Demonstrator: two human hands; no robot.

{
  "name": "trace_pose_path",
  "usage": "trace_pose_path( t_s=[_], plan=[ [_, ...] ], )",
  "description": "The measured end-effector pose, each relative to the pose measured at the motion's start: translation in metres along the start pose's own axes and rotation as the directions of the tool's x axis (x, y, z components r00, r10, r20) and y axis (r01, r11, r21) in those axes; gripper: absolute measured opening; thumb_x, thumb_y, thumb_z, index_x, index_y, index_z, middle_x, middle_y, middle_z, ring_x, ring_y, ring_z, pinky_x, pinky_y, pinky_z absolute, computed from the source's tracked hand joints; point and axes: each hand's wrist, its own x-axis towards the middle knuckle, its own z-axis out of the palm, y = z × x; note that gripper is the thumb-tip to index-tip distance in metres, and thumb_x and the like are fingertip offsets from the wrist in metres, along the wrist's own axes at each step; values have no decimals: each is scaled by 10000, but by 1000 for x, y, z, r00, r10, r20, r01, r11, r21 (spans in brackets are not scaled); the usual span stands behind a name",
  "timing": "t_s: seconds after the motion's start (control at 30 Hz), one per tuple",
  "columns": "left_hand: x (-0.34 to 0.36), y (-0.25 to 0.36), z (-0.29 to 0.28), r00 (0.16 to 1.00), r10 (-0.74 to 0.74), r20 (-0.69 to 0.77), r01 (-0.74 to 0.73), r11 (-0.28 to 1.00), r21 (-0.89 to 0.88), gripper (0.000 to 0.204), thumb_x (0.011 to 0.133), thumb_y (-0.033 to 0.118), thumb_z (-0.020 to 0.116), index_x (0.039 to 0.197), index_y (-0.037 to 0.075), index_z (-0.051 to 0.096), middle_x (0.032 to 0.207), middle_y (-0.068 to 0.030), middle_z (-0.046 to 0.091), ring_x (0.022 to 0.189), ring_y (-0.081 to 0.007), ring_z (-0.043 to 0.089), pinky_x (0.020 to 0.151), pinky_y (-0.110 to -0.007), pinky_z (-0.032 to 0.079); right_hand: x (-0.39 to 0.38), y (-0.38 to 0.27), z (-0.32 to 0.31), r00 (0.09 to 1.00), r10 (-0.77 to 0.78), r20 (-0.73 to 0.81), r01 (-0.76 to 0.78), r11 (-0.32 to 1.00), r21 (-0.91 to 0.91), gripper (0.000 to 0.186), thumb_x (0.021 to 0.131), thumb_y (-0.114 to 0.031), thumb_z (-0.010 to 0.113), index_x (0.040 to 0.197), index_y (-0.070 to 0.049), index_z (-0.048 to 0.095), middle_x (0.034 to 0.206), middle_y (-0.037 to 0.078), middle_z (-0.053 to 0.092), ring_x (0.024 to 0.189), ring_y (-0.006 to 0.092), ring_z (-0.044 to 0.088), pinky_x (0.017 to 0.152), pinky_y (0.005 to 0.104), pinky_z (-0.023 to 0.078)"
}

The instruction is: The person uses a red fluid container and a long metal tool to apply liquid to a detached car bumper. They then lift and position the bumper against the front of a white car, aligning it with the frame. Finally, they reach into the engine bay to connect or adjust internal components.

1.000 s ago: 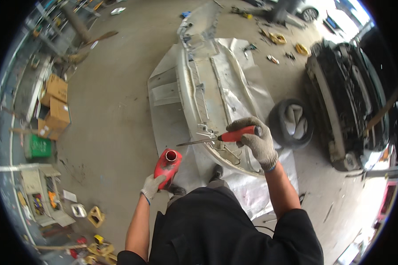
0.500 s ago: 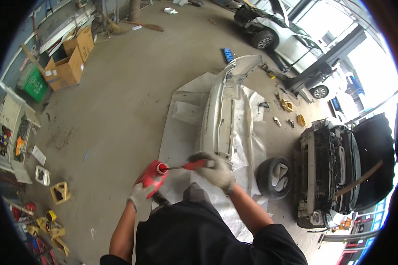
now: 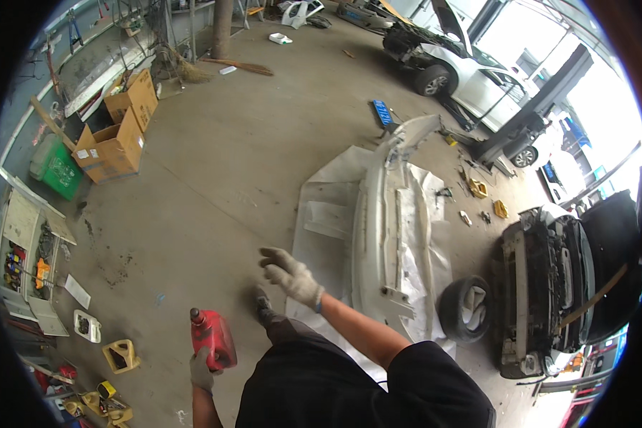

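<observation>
My gloved left hand [image 3: 202,369] grips a red plastic jug [image 3: 212,338] low on its side, at the lower left. A dark piece sits at the jug's mouth; I cannot make out what it is. My right hand [image 3: 292,277], in a pale grey work glove, is held out ahead of my body with the fingers stretched and nothing visible in them. It is up and to the right of the jug, apart from it, over the floor by a silvery sheet [image 3: 323,235]. On that sheet lies a long white car bumper [image 3: 367,221].
A tyre [image 3: 465,309] and a car's opened front end [image 3: 531,285] stand to the right. Cardboard boxes [image 3: 114,153], a green bin [image 3: 57,167] and an open cabinet [image 3: 21,228] line the left side. Yellow cut-open jugs [image 3: 121,356] lie at the lower left. A white car [image 3: 485,89] stands at the back.
The red-handled screwdriver that was at the jug's mouth is no longer in my right hand, whose fingers have opened. The jug has moved left and down. My view has shifted left.
</observation>
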Motion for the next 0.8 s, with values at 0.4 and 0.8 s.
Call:
trace_pose_path(
  t_s=[0.4, 0.8],
  plan=[
    [212, 83, -176, 750, -631, -200, 481, 727, -491, 656, 754, 362, 773, 1327, 213, 492, 1315, -101, 508, 1128, -346, 507, 889, -674, 407, 235, 23, 48, 862, 502, 72, -433, 803, -409, 333, 946, -230, 570, 1180, 5, 601, 920, 56, 648, 723, 119, 600, 638, 259, 502],
    [497, 31, -388, 847, -532, 17, 304, 458, -835, 681, 749, 494, 767, 1300, 194, 504, 1297, -9, 543, 1120, -236, 514, 870, -445, 484, 383, 105, 184, 666, 735, -131, -334, 135, -933, 503, 910, -491, 489, 1136, -78, 666, 1071, 182, 685, 1016, 347, 644, 873, 414, 491]
  ],
)
